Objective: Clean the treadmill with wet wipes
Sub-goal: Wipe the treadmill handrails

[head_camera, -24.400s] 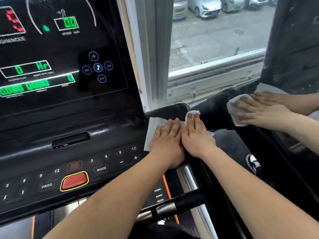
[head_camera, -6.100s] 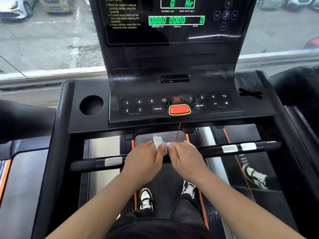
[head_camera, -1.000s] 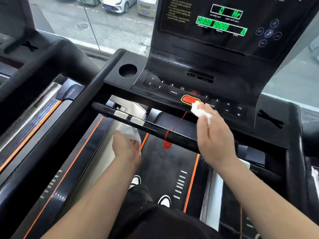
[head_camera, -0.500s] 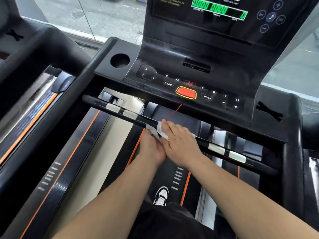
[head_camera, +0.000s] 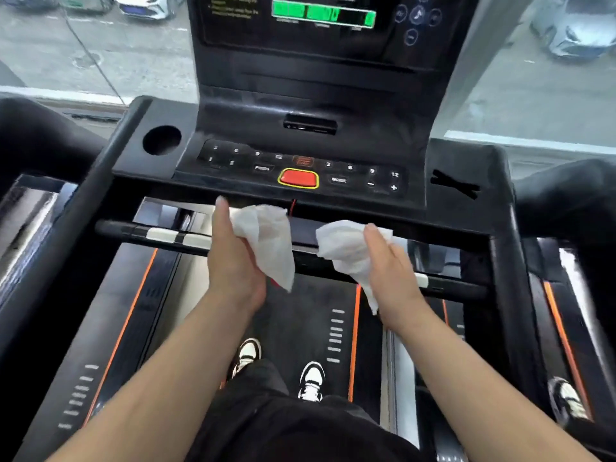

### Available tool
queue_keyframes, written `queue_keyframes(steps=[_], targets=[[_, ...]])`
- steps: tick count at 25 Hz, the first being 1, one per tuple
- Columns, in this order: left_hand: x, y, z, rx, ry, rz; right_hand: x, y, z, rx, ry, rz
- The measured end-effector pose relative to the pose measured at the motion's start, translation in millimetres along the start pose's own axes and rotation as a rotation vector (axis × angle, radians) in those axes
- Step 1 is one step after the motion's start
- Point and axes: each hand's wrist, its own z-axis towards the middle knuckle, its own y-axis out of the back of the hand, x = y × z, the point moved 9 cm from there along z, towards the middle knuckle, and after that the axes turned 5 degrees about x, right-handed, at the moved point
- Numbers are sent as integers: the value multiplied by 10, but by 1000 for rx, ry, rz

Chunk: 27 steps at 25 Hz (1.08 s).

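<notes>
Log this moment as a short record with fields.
left hand: holds left wipe, in front of the handlebar
right hand: holds right wipe over the same bar; contact unclear
console: red button untouched, display lit green
belt: shoes standing on it

Our arms are bare from the lower edge of the view up to the left hand (head_camera: 233, 258) and the right hand (head_camera: 390, 271). Below them we wear a loose black garment (head_camera: 300, 428) over the legs (trousers or shorts, we cannot tell). On our feet are a left shoe (head_camera: 246, 356) and a right shoe (head_camera: 311, 381), white with black panels.
</notes>
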Motion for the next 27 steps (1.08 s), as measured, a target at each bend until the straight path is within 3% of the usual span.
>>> queue_keyframes(steps=[2, 4, 5, 7, 9, 10, 12, 14, 16, 20, 21, 23, 25, 27], targets=[[-92, -221, 39, -12, -101, 205, 57, 313, -63, -59, -21, 124], [-284, -534, -19, -33, -386, 483, 119, 680, -121, -164, 15, 101], [-323, -791, -91, 42, -564, 650, 174, 876, -160, -242, 66, 49], [-42, -1293, -203, 299, -794, 1071, 415, 1212, -328, -443, 261, -235], [680, -1436, -213, 600, -830, 1515, 578, 1250, -441, -550, 567, -734], [1063, -1348, -178, 689, -818, 1736, 451, 1147, -367, -497, 624, -961], [1439, -1201, -133, 662, -868, 2040, -131, 939, -69, -249, 508, -1279], [1446, -1238, -66, 616, -833, 2123, -618, 888, 96, -97, 378, -1449], [1399, -1349, 18, 635, -692, 2183, -658, 1036, 195, -108, 407, -1479], [1580, -1482, 260, 728, -151, 2220, -420, 1421, 477, -168, 158, -1631], [1633, -1528, 243, 751, -86, 2198, -405, 1399, 500, -158, 125, -1633], [1689, -1621, 137, 790, -167, 2195, -391, 1199, 489, -129, 142, -1600], [1561, -1611, -85, 745, -404, 2133, -366, 905, 379, -115, 275, -1495], [1290, -1448, -240, 672, -576, 1860, -347, 658, 320, -66, 311, -1290]])
